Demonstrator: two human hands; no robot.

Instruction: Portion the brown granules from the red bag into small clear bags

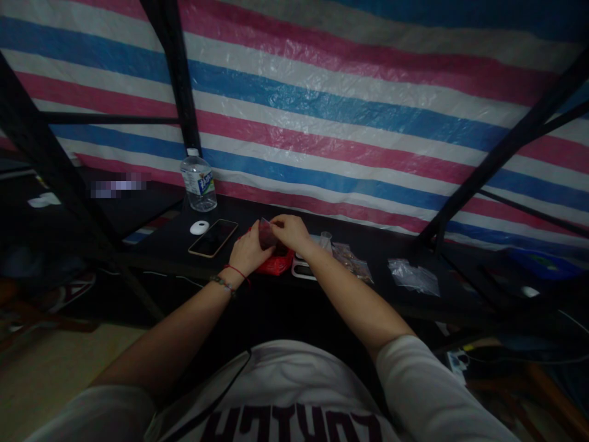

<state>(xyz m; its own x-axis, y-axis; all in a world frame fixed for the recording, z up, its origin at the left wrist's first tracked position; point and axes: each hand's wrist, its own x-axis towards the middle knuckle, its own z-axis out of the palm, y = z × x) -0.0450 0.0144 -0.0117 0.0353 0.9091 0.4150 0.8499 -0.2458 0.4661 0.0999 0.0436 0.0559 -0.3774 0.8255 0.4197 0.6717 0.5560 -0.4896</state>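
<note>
Both hands meet over the dark tabletop around a small see-through plastic bag [265,234]. My left hand [248,250], with a red string and a beaded bracelet at the wrist, is closed around the bag's left side. The fingertips of my right hand [291,233] pinch at its upper right edge. What the bag contains is too dark to tell. Just below the hands lies a shiny red packet [275,265], partly covered by them. A pale flat device with a dark panel [301,269] sits beside it, half hidden under my right forearm.
Left of the hands are a phone [213,238], a white round case [199,228] and a clear bottle [199,183]. To the right are a small clear cup [326,237], bags with brown contents [353,263] and clear plastic bags [413,276]. Dark metal posts [181,92] frame the table.
</note>
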